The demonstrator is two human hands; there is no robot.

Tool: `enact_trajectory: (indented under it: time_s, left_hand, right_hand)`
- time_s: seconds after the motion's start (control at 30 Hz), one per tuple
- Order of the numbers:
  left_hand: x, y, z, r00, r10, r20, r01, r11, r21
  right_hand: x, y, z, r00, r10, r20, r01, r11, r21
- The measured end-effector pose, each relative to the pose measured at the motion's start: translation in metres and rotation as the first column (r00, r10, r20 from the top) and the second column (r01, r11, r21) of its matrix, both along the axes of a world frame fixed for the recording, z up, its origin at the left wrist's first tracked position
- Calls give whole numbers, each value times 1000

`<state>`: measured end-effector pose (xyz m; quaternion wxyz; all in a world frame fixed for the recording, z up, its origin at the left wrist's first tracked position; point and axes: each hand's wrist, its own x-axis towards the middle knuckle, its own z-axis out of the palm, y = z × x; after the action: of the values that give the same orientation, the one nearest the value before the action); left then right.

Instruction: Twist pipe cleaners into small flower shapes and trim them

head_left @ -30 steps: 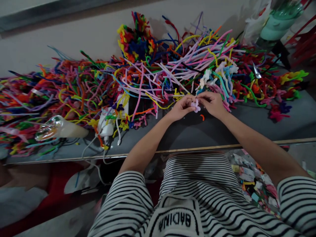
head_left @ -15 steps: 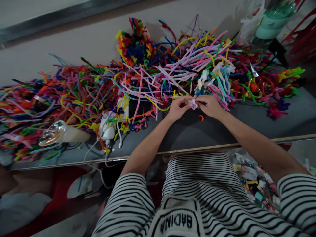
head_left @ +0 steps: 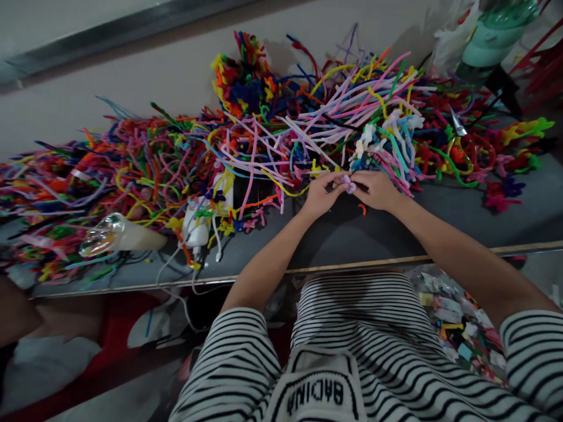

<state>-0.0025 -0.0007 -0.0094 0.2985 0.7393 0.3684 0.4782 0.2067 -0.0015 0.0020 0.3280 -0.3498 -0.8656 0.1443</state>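
My left hand (head_left: pixel 320 195) and my right hand (head_left: pixel 376 189) meet over the grey table (head_left: pixel 352 240), fingers pinched on a small lilac pipe-cleaner flower (head_left: pixel 349 184) held between them. A small orange scrap (head_left: pixel 361 207) lies on the table just below my right hand. Directly behind my hands rises a big tangled heap of coloured pipe cleaners (head_left: pixel 272 135), with a cluster of white and blue twisted pieces (head_left: pixel 387 138) nearest my right hand.
Scissors (head_left: pixel 457 132) lie in the heap at the right. A white charger with cables (head_left: pixel 197 225) and a clear plastic-wrapped item (head_left: pixel 118 235) sit at the left front. A mint green object (head_left: pixel 492 35) stands at the far right. Scraps (head_left: pixel 453 322) litter the floor below.
Both hands stay together on the lilac flower, fingers shifting slightly; the flower looks more folded between the fingertips. The camera view has drifted a little.
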Motion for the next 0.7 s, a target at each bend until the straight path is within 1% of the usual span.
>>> enact_trajectory:
  time_s: [0.23,0.4,0.47,0.53,0.6,0.7]
  left_hand:
    - [3,4,-6,990,54,128,-54,999,-1]
    - [3,3,-7,981,101,166,-98,995,-26]
    - [1,2,-4,984,81,159,-76,996,-36]
    - [0,1,-1,988,30,153,-26,999,-27]
    - [-1,0,2,988,-18,151,17,1000,7]
    - [0,-3,7,988,-42,150,32,997,68]
  right_hand:
    - [-5,-2,-3,995,-28,-100,33,999,44]
    - [-8,0,-6,994,-30,-104,36,998,60]
    - [-8,2,-8,993,-39,-110,47,996,71]
    - [-8,4,-10,992,-33,-123,43,995,87]
    - [-8,7,-13,989,-3,-150,20,993,118]
    - [-7,9,-15,979,57,-198,-22,984,176]
